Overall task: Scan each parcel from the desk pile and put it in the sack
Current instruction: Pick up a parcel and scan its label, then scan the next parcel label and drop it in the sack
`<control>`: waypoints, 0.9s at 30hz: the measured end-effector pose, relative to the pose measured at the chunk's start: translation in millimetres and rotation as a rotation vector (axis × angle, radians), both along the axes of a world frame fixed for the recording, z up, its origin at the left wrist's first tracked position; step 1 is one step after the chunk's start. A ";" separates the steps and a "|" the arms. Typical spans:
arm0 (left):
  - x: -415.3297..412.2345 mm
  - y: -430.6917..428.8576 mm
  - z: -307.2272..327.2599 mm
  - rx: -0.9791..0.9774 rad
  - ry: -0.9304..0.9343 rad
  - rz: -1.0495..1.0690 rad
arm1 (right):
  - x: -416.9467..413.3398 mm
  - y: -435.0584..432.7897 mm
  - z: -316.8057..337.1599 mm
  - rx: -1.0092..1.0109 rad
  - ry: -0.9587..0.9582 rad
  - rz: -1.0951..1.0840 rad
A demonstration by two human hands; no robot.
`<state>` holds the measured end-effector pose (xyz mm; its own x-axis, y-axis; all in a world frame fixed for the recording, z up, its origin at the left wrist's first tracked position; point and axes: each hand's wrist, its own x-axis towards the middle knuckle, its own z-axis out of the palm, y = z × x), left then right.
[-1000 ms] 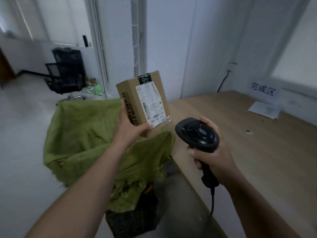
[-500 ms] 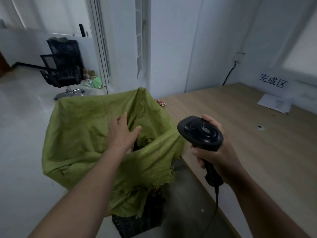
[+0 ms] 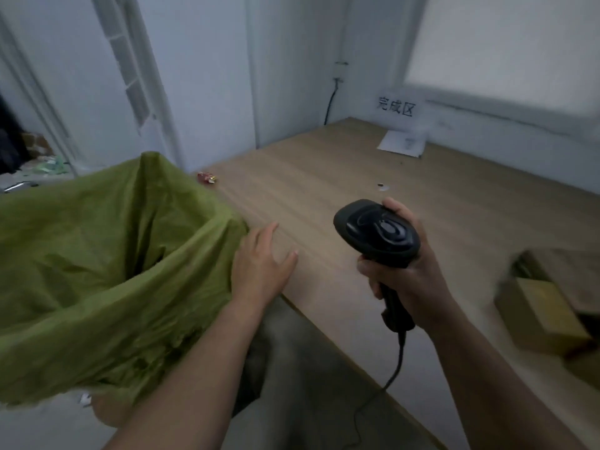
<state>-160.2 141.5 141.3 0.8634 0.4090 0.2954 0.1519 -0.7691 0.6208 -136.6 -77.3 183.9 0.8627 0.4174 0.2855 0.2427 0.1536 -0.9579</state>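
A green sack [image 3: 97, 254] stands open at the left, beside the wooden desk [image 3: 341, 177]. My left hand [image 3: 259, 264] is empty with fingers straight, hovering over the desk's near edge right beside the sack's rim. My right hand [image 3: 402, 271] grips a black corded barcode scanner [image 3: 378, 235] above the desk. Brown cardboard parcels [image 3: 545, 306] lie in a blurred pile at the desk's right edge. The box dropped in the sack is hidden inside it.
A white sheet of paper [image 3: 402, 144] and a sign with printed characters [image 3: 396, 105] are at the desk's far corner. A small red wrapper [image 3: 206, 177] lies on the desk near the sack. The scanner's cord [image 3: 394, 368] hangs off the desk edge.
My left hand let the labelled box go into the sack, then swung right to the desk edge, empty. The view turned right, bringing the parcel pile into sight.
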 end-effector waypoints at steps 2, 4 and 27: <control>11.9 -34.0 -3.1 0.022 0.027 -0.083 | -4.8 -33.7 -1.7 0.017 0.016 -0.061; 21.8 -70.4 -5.1 0.041 0.045 -0.163 | -10.0 -68.2 -3.5 0.027 0.030 -0.115; 78.1 -412.3 -47.2 0.268 0.327 -0.721 | -61.6 -364.3 -26.6 -0.047 0.045 -0.610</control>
